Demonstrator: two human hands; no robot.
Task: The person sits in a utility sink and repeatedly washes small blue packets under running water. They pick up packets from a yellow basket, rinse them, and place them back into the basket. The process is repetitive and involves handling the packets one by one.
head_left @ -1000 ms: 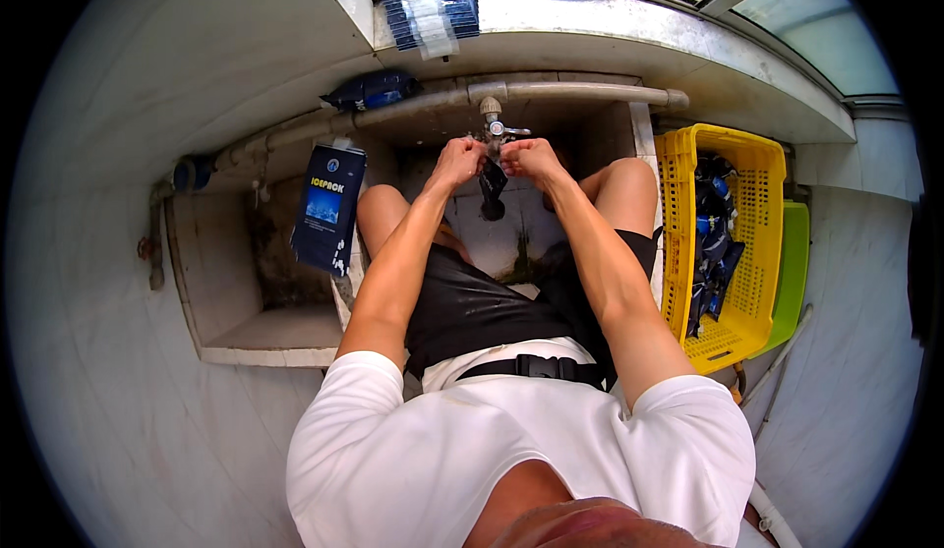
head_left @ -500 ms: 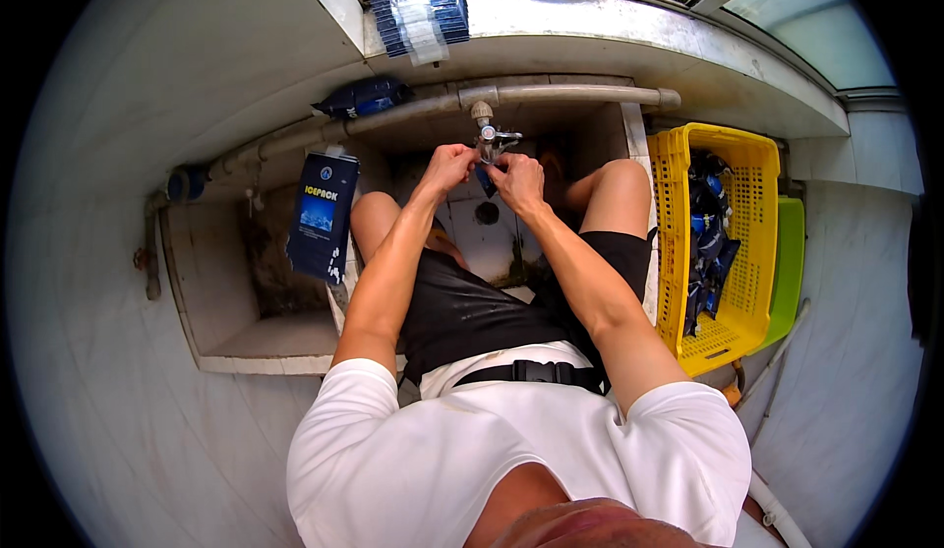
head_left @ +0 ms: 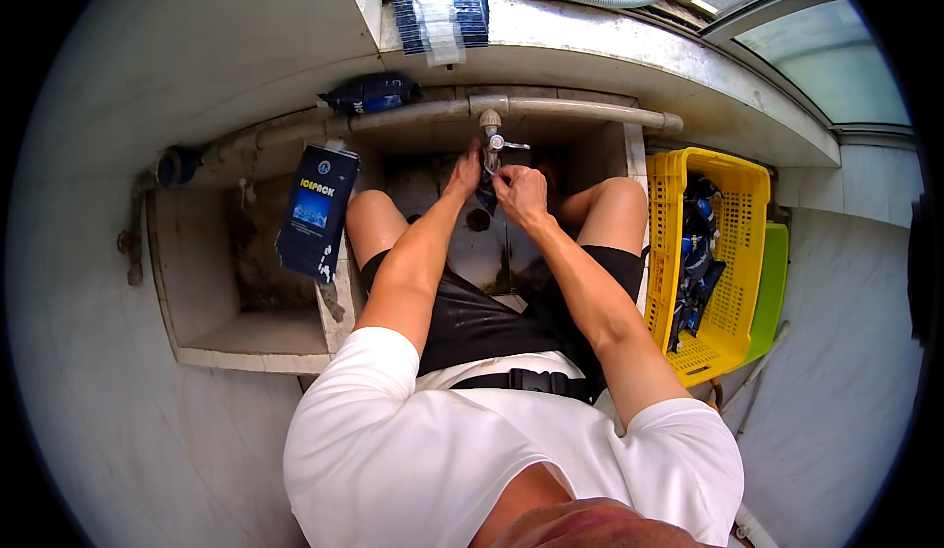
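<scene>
A metal tap [head_left: 497,143] with a lever handle juts from the pipe over the sink between my knees. Below its spout hangs a small dark ice pack pouch [head_left: 487,198], mostly covered by my hands. My right hand [head_left: 522,194] pinches the pouch's upper edge at the spout. On the tap's left side, my left hand [head_left: 464,172] has its fingers stretched upward beside the tap body; whether it touches the pouch is hard to see. A flat, dark blue ice pack [head_left: 317,216] lies on the divider at my left.
A yellow crate [head_left: 737,253] with several dark pouches [head_left: 700,263] stands at my right, against a green bin [head_left: 772,283]. Another dark pack [head_left: 372,94] rests behind the pipe [head_left: 580,110]. A taped stack of packs [head_left: 441,7] sits on the ledge. A second basin [head_left: 197,278] is at left.
My left hand has shifted from a pinch at the spout to stretched fingers beside the tap. My right hand stays at the pouch. The whole view has shifted slightly.
</scene>
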